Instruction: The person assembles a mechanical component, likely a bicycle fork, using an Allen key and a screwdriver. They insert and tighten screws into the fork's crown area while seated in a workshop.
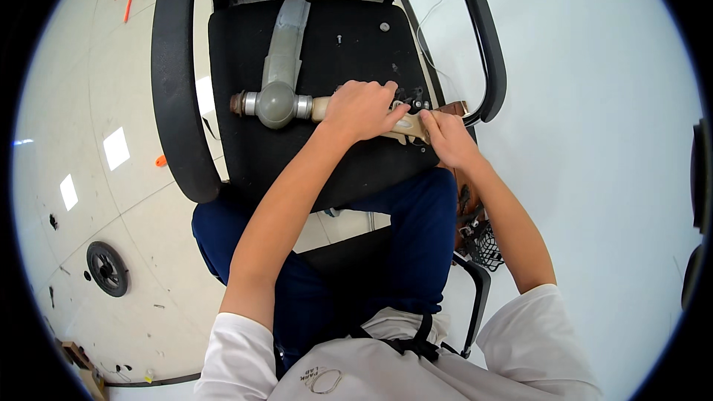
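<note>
A grey and beige device lies on the black chair seat point(327, 171). It has a flat grey arm point(285, 37), a round grey joint point(276, 104) with silver collars, and a beige elongated body point(407, 126). Over the beige body lies my left hand point(362, 110), its fingers closed around it just right of the joint. My right hand point(450, 138) grips the right end of that body with thumb and fingers. Both palms hide much of the beige part. Beyond the hands sit small black pieces point(411, 95); a small screw point(339, 39) and a round silver piece point(385, 27) lie farther back.
Black armrests point(174, 82) flank the seat on both sides, the right one point(488, 56) close to a white surface. On the tiled floor at left are a black wheel point(108, 269) and an orange stick point(128, 10). A black wire basket point(486, 249) stands below my right forearm.
</note>
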Action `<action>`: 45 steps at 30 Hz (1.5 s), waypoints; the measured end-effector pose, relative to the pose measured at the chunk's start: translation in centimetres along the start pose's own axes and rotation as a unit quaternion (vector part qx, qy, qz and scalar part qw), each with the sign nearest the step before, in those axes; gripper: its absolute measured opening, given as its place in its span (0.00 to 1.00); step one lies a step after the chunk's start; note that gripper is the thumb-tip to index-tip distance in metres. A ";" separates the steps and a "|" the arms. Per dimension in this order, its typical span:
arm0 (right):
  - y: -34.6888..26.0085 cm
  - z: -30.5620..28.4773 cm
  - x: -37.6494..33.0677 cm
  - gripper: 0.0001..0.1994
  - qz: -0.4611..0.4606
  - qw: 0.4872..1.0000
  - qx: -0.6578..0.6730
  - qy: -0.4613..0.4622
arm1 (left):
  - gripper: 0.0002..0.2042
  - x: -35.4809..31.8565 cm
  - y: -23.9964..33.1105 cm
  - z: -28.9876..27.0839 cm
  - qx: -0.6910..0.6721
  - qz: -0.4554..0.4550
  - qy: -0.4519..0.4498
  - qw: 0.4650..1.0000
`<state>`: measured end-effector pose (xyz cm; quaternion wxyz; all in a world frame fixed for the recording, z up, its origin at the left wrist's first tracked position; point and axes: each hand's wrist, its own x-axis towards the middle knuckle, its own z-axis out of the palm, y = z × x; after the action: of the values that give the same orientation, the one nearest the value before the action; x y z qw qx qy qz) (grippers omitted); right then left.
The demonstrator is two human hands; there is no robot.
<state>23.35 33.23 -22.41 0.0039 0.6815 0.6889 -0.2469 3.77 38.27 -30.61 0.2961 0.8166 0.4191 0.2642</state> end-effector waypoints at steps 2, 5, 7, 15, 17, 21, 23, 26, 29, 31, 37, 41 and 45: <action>-0.2 -0.1 0.7 0.25 0.000 1.000 -0.025 0.003 | 0.23 0.3 -0.4 -0.3 0.004 0.007 0.001 1.000; -0.9 0.0 1.3 0.25 -0.036 0.998 -0.050 0.012 | 0.23 0.4 -1.2 -0.3 0.008 0.013 -0.003 1.000; -0.2 0.5 1.7 0.26 -0.030 0.999 -0.030 0.021 | 0.23 0.6 -1.3 -0.3 0.014 0.016 -0.008 1.000; 4.7 -0.7 2.8 0.15 -0.183 0.967 -0.178 0.020 | 0.22 2.6 0.4 0.6 0.019 0.019 -0.019 0.999; 6.0 -1.3 2.9 0.14 -0.211 0.954 -0.210 0.032 | 0.22 3.2 0.8 1.0 0.016 0.022 -0.010 1.000; 7.1 -4.5 3.8 0.17 -0.347 0.895 -0.276 0.049 | 0.23 3.2 2.0 1.1 0.022 0.038 -0.006 0.999; 6.9 -6.1 4.2 0.21 -0.339 0.897 -0.282 0.011 | 0.23 3.5 2.5 1.3 0.023 0.036 0.002 0.999; 7.8 -6.4 4.6 0.21 -0.420 0.860 -0.290 0.022 | 0.22 3.3 3.1 1.9 0.021 0.043 0.013 0.999; 8.3 -7.7 5.6 0.19 -0.494 0.820 -0.290 0.008 | 0.21 3.6 3.8 2.1 0.023 0.046 0.015 0.999; 8.8 -8.5 6.3 0.18 -0.527 0.805 -0.273 -0.009 | 0.21 3.9 4.4 2.0 0.024 0.044 0.021 0.999; 9.4 -8.0 7.3 0.14 -0.546 0.825 -0.137 0.054 | 0.22 4.7 5.7 2.1 0.018 0.025 -0.002 1.000; 9.9 -7.8 8.0 0.13 -0.555 0.819 -0.121 0.078 | 0.21 5.8 5.7 2.2 0.018 0.020 -0.015 1.000; 10.9 -7.7 8.0 0.12 -0.537 0.833 -0.096 0.089 | 0.21 6.8 6.0 3.0 0.009 0.011 -0.024 1.000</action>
<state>35.58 42.80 -21.98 -0.1257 0.2195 0.9641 -0.0808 12.41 40.36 -27.15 0.2955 0.8300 0.4054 0.2440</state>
